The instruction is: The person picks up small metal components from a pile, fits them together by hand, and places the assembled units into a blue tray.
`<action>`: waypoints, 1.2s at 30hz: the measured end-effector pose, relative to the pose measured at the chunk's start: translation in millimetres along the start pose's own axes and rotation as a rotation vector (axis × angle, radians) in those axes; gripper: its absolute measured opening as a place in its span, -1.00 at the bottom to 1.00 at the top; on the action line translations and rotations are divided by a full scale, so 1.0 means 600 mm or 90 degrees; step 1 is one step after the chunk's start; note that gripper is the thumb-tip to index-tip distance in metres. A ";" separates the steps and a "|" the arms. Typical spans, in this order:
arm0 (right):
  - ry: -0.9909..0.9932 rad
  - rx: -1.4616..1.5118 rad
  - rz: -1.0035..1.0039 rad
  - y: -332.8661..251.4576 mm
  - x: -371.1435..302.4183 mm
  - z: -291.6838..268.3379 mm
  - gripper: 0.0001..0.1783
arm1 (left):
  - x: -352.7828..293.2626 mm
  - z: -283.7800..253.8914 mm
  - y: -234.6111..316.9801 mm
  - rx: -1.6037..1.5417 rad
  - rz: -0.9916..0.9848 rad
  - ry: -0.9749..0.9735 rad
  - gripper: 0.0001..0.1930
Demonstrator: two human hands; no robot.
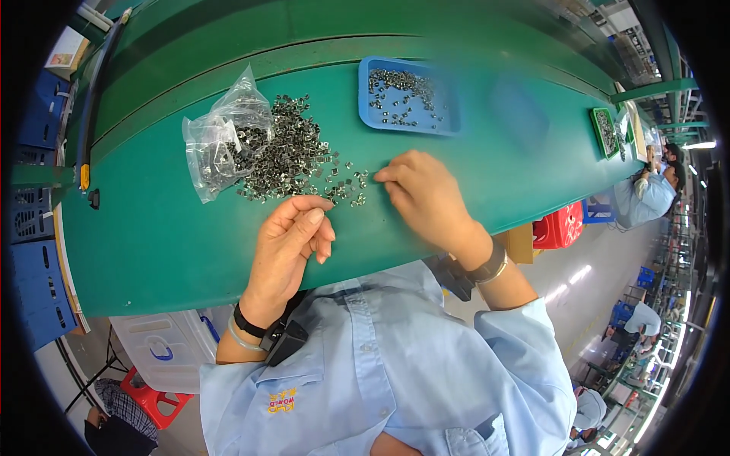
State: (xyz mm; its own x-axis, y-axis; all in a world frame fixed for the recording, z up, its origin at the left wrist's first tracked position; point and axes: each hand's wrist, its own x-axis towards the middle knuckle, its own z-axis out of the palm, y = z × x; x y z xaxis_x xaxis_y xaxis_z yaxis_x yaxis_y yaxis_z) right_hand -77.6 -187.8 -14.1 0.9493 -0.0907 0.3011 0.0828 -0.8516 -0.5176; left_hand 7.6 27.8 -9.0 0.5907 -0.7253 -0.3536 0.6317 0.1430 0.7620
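A pile of small square metal parts lies on the green tabletop, with several strays spread along its right side. My left hand is at the pile's near edge, thumb and forefinger brought together. Whatever they pinch, if anything, is too small to make out. To the right of the strays is my right hand, its fingers curled and the fingertips close to the outermost parts. The hand itself hides its thumb, and no held part can be named. A clear plastic bag with more parts in it rests against the pile's left side.
Beyond my right hand stands a blue tray with similar parts scattered inside. A green tray of parts is at the table's far right. Below the table are a white plastic box and red stools. Other people sit farther off.
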 end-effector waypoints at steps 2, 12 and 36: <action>-0.006 -0.008 0.002 -0.010 0.006 0.007 -0.71 | -0.002 -0.008 -0.001 0.002 0.011 -0.022 -0.79; 0.021 0.052 -0.177 -0.047 0.115 0.050 -0.70 | -0.002 -0.027 0.037 0.929 0.503 0.169 -0.65; 0.045 0.117 -0.018 0.002 0.008 0.021 -0.73 | 0.006 0.021 0.016 1.142 0.469 -0.017 -0.52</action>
State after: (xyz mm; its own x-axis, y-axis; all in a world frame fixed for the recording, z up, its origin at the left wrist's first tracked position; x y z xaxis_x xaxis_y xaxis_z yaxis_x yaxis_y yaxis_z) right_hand -69.2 -182.8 -23.5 0.9226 -0.1093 0.3701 0.1696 -0.7465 -0.6434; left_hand 9.4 18.3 3.9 0.4411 -0.8649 0.2396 -0.8766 -0.3579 0.3218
